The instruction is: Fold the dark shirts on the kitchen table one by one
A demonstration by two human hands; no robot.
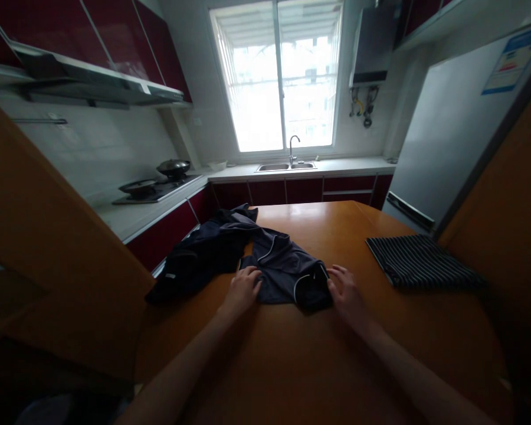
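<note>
A dark navy garment point(278, 283) with thin white piping lies bunched on the wooden table in front of me. My left hand point(245, 289) is at its near left edge, fingers curled onto the cloth and thumb alongside. At the right end, beside a black piped opening, my right hand point(347, 295) has the edge between its thumb and fingers. Farther left, a black garment point(203, 248) with a small pale tag spreads toward the table's left edge. The navy cloth meets it at the back, and I cannot tell whether the two are joined.
A folded black-and-white striped cloth point(420, 260) lies on the right of the round-edged table point(301, 366). Beyond stand a counter with a sink point(285, 167), a stove with a lidded pan point(173, 167) and another pan point(138, 187), and a fridge point(451, 130) at right.
</note>
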